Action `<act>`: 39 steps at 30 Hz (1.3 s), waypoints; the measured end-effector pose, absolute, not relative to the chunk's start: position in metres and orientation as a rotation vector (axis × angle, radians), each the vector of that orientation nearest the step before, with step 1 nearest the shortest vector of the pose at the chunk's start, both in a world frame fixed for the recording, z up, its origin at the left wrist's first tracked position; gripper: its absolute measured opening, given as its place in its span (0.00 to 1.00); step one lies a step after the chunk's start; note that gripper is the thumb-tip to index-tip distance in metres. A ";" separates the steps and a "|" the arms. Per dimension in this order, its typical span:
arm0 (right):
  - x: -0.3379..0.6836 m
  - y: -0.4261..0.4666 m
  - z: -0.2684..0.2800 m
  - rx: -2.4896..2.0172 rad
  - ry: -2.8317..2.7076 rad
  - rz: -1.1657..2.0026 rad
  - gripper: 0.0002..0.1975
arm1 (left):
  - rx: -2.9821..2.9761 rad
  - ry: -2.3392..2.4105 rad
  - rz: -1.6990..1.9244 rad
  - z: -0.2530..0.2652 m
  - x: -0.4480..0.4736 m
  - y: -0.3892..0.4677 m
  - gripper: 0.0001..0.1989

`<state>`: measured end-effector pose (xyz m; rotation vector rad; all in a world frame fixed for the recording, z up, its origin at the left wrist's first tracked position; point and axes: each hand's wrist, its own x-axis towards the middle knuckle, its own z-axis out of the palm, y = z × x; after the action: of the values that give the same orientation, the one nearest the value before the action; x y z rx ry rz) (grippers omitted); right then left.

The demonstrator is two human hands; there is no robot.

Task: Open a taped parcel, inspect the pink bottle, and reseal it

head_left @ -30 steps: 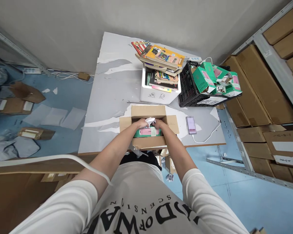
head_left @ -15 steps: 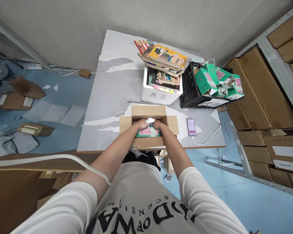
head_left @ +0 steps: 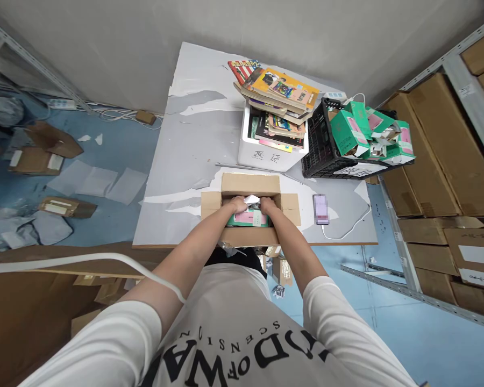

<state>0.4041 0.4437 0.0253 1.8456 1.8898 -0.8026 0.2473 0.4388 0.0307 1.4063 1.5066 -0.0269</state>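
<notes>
An open cardboard carton [head_left: 250, 184] stands at the table's front edge with its flaps folded out. Inside it lies a green and pink box [head_left: 246, 217], partly covered by my hands. My left hand [head_left: 237, 204] reaches in from the left, fingers curled at a crumpled white paper piece [head_left: 251, 199]. On the other side of that piece, my right hand [head_left: 267, 205] is also closed, its fingertips down in the carton. Whether the white piece is loose paper or a flap of the green box, I cannot tell.
Behind the carton, a white bin [head_left: 262, 153] holds piled books [head_left: 282, 88]. A black crate [head_left: 322, 145] with several green boxes [head_left: 349, 131] stands beside it. A phone [head_left: 321, 209] on a white cable lies right. Shelved cartons [head_left: 447, 145] line the right side.
The view has shifted slightly, so the table and its things sit a little farther right. Both hands stay inside the carton at the white piece, with only slight movement.
</notes>
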 end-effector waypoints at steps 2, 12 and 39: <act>0.408 0.439 0.035 1.804 1.992 -0.796 0.14 | 1.383 1.517 0.003 0.030 0.247 0.440 0.21; 0.430 0.413 0.064 1.969 2.595 -1.082 0.09 | 1.229 1.342 0.342 0.045 0.242 0.435 0.20; 0.183 0.419 0.135 1.712 2.613 -1.325 0.18 | 0.274 1.207 1.126 0.105 0.041 0.346 0.14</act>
<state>0.1835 0.4193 0.1347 1.7122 2.6132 -1.3253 0.0411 0.3459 0.1055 0.2744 1.2075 1.1259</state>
